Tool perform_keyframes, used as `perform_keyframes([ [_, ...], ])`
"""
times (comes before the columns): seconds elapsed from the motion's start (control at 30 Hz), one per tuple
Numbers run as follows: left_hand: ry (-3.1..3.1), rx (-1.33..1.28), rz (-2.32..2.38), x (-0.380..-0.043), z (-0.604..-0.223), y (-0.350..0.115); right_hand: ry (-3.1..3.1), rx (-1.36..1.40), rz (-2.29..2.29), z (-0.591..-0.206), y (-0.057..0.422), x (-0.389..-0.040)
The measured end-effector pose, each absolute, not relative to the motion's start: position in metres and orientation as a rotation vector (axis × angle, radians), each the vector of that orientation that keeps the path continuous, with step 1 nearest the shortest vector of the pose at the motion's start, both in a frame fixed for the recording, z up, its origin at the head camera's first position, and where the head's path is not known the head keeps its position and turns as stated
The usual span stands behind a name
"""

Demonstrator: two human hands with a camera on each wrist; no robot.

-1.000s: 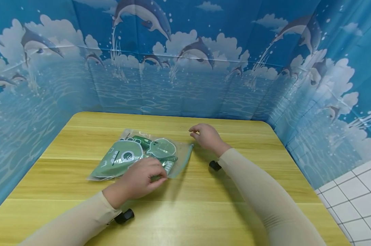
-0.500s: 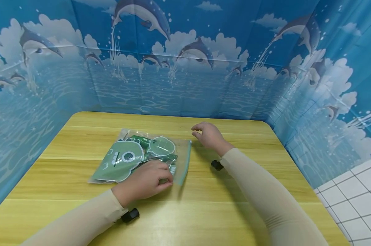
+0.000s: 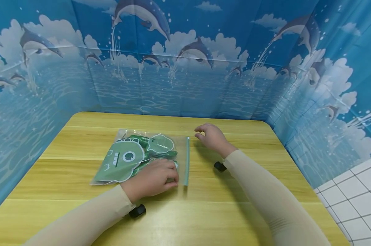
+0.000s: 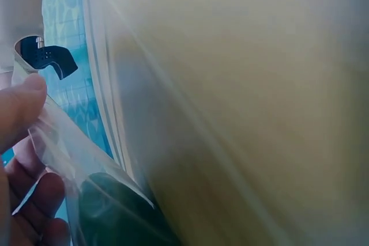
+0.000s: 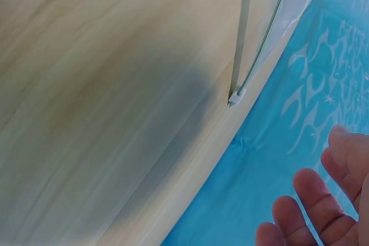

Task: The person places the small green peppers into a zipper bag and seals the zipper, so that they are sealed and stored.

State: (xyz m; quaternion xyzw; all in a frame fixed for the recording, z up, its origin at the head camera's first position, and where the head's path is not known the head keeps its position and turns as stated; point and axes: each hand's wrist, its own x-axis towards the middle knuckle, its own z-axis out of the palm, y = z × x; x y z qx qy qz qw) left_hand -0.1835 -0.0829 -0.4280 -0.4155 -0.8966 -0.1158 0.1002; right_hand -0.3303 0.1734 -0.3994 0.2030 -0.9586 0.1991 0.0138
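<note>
A clear zip bag (image 3: 181,157) lies on the table, its green zip strip (image 3: 187,164) on the right side. Inside are green pieces: a large one with a one-eyed cartoon face (image 3: 120,162), a smaller rounded face (image 3: 160,144) and some shiny green wrapped parts (image 3: 140,140). My left hand (image 3: 156,176) pinches the bag's near edge; the left wrist view shows clear plastic (image 4: 63,142) between thumb and fingers. My right hand (image 3: 212,136) hovers right of the zip, fingers loosely bent, holding nothing. In the right wrist view the white zip slider (image 5: 236,97) stands apart from those fingers.
The yellow wood-grain table (image 3: 222,208) has rounded far corners. A blue dolphin-print curtain (image 3: 179,89) encloses its back and sides. White floor tiles (image 3: 354,191) show at the lower right. Black wrist devices (image 3: 137,211) sit below both cuffs.
My left hand has moved right along the near side of the bag. The bag has turned slightly and its zip side now lies straighter. My right hand has shifted a little right.
</note>
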Motion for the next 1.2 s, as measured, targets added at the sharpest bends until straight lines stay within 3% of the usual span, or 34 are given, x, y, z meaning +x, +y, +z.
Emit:
perform_keyframes([
  [0.8,-2.800,-1.369,-0.291,-0.187,-0.432,-0.083,-3.018,0.625,0.634,-0.407,0.194,-0.329],
  [1.2,-2.857,-1.043,-0.417,-0.202,-0.414,-0.130,-3.037,0.638,0.619,-0.414,0.217,-0.324],
])
